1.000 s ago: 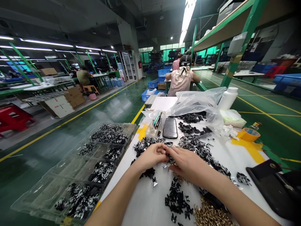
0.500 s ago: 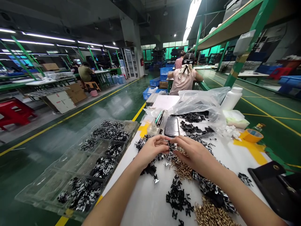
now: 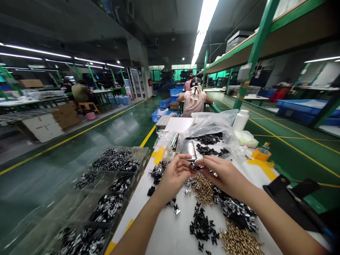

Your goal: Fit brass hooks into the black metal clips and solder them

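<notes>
My left hand [image 3: 174, 175] and my right hand [image 3: 223, 173] meet above a white table [image 3: 170, 226], their fingertips pinching a small black-and-silver metal part [image 3: 198, 166]. Just below my fingers lies a heap of brass screws [image 3: 203, 189]. A second brass heap [image 3: 239, 242] sits nearer me at the right. Black plastic pieces [image 3: 202, 226] are scattered in front of my hands, and black-and-silver parts [image 3: 235, 209] lie beside my right wrist. A phone [image 3: 188, 150] lies beyond my fingertips.
A clear compartment tray [image 3: 106, 198] of black-and-silver parts lies left of the table. Beyond stand a plastic bag [image 3: 212, 124], a white bottle [image 3: 241, 120] and yellow tape [image 3: 261, 154]. A black pouch [image 3: 289, 205] lies right. A co-worker [image 3: 195, 99] sits ahead.
My hands have lifted slightly and drawn together, with the small part now pinched between my fingertips. The view has swung a little, and the table contents appear shifted in the frame.
</notes>
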`<move>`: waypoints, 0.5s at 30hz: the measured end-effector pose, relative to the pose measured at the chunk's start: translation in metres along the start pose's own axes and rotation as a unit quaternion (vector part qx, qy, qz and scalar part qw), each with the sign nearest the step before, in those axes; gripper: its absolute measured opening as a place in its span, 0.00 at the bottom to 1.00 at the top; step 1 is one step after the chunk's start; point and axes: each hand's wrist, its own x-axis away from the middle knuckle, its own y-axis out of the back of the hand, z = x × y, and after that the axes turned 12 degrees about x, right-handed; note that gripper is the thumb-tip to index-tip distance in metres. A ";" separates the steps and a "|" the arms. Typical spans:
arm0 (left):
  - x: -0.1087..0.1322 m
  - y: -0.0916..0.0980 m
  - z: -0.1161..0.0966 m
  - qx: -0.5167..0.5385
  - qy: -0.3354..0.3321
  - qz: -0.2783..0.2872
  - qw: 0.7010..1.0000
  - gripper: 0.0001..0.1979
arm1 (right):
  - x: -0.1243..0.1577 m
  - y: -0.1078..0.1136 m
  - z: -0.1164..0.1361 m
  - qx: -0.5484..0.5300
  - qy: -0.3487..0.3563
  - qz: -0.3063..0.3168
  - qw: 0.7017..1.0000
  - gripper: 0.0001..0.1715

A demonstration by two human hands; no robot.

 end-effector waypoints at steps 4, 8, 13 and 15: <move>0.007 -0.004 -0.001 -0.226 -0.175 -0.021 0.958 0.22 | 0.001 0.020 0.008 -0.112 -0.067 0.050 0.990 0.07; 0.011 -0.009 0.001 -0.330 -0.289 0.053 0.897 0.23 | 0.013 0.028 0.012 -0.152 -0.108 0.085 0.979 0.07; 0.016 -0.025 0.012 -0.330 -0.282 0.125 0.892 0.21 | 0.040 0.042 0.027 -0.142 -0.172 0.085 0.971 0.09; 0.019 -0.032 0.017 -0.323 -0.254 0.148 0.899 0.22 | 0.054 0.054 0.030 -0.146 -0.192 0.101 0.965 0.12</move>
